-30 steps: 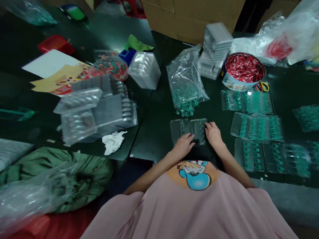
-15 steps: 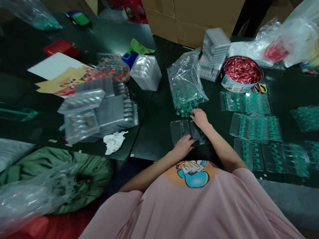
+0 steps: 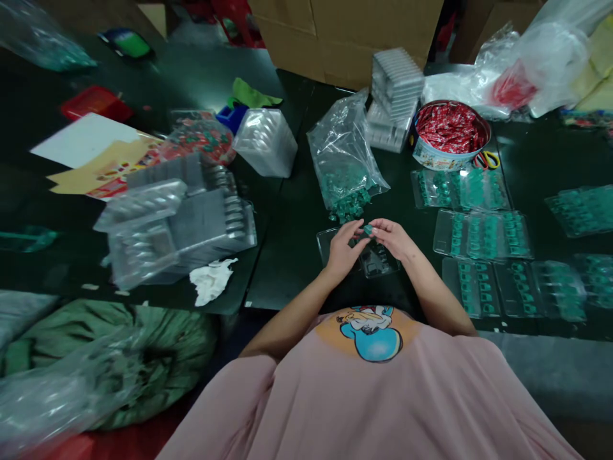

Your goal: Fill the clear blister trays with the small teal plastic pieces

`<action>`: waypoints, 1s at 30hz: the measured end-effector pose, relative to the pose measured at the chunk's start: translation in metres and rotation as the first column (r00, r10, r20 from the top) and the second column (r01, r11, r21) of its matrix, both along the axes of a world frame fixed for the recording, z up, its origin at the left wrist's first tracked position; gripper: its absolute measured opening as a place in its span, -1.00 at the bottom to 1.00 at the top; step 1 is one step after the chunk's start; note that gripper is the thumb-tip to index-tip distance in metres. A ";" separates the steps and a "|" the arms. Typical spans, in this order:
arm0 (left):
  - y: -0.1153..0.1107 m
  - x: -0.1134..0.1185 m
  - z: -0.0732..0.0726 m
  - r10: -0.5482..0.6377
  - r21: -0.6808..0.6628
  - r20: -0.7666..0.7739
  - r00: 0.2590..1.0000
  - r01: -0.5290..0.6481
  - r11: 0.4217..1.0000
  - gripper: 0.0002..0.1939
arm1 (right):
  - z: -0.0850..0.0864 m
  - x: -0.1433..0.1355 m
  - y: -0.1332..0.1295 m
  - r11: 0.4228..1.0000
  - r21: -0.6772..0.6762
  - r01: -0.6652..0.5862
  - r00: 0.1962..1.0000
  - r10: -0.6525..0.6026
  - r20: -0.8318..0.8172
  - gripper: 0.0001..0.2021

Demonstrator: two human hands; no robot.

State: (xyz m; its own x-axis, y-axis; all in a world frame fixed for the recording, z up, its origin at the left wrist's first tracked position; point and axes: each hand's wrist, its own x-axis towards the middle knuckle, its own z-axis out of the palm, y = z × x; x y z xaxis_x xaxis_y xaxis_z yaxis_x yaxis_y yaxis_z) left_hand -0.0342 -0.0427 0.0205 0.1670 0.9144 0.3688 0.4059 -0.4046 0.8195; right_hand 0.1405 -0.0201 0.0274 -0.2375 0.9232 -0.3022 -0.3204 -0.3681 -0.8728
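Between my two hands, above a clear plastic blister tray (image 3: 378, 260), is a small green plastic piece (image 3: 368, 229). My right hand (image 3: 391, 237) pinches it from the right with thumb and fingers. From the left, my left hand (image 3: 342, 250) meets it, its thumb and fingertips closed at the piece. The tray lies on the dark table near my body, partly hidden under both hands. Just beyond my fingers, a heap of loose green pieces (image 3: 350, 206) spills from the mouth of a clear plastic bag (image 3: 342, 144).
Trays filled with green pieces (image 3: 483, 235) lie to the right. Behind them stand a round tin (image 3: 450, 156) of red packets and scissors (image 3: 487, 160). Stacked clear trays (image 3: 191, 217) and a crumpled white tissue (image 3: 211, 282) are on the left. A cardboard box (image 3: 345, 41) stands at the back.
My right hand has drawn back from the green heap with one piece. My left hand has risen off the tray to meet it. The camera view has shifted slightly.
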 end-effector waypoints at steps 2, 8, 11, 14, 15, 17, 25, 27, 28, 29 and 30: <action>0.011 0.006 -0.002 -0.010 0.032 0.021 1.000 0.010 0.999 -0.68 | 0.003 -0.004 -0.004 0.997 -0.073 -0.009 0.996 0.003 -0.084 -0.59; 0.013 0.012 -0.001 -0.078 0.081 -0.054 0.995 0.083 0.993 -0.67 | -0.008 -0.001 -0.008 0.987 -0.163 -0.009 0.980 -0.024 -0.199 -0.60; 0.016 0.014 0.002 -0.075 0.039 0.015 0.997 0.074 0.996 -0.67 | -0.012 0.001 -0.010 0.986 -0.166 0.008 0.978 -0.043 -0.206 -0.62; 0.023 0.014 0.003 -0.071 -0.039 0.092 0.993 0.075 0.996 -0.62 | -0.011 0.002 -0.008 0.989 -0.145 0.019 0.987 -0.042 -0.154 -0.62; 0.026 0.014 0.003 -0.069 -0.062 0.100 0.993 0.075 0.995 -0.60 | -0.010 0.003 -0.007 0.991 -0.132 0.025 0.990 -0.043 -0.131 -0.61; 0.030 0.015 0.003 -0.067 -0.105 0.106 0.992 0.079 0.991 -0.56 | -0.008 0.003 -0.006 0.994 -0.102 0.036 0.994 -0.046 -0.096 -0.59; 0.056 0.019 0.002 -0.058 -0.143 0.080 0.995 0.069 0.987 -0.75 | -0.004 0.020 0.004 0.995 -0.059 0.083 0.996 -0.084 -0.016 -0.56; 0.064 0.019 0.001 -0.041 -0.142 0.010 0.999 0.042 0.989 -0.73 | -0.004 0.031 0.005 0.987 -0.019 0.158 0.985 -0.156 0.069 -0.56; 0.066 0.019 -0.001 -0.051 -0.152 -0.040 0.998 0.045 0.987 -0.72 | -0.005 0.035 0.006 0.981 -0.002 0.192 0.975 -0.191 0.110 -0.57; 0.068 0.020 -0.003 -0.077 -0.169 -0.093 0.993 0.060 0.984 -0.70 | -0.005 0.040 0.006 0.976 0.010 0.217 0.966 -0.216 0.143 -0.58; 0.068 0.021 -0.005 -0.110 -0.187 -0.140 0.984 0.083 0.979 -0.70 | -0.006 0.043 0.005 0.973 0.019 0.229 0.959 -0.229 0.166 -0.59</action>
State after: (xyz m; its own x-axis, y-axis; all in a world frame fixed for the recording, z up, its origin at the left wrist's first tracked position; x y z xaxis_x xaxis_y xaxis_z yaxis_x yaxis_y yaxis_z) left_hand -0.0133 0.0252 0.0154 0.2983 0.9403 0.1638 0.4951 -0.2991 0.8157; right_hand 0.1837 -0.0148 0.0215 0.0341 0.9469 -0.3197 -0.2466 -0.3020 -0.9208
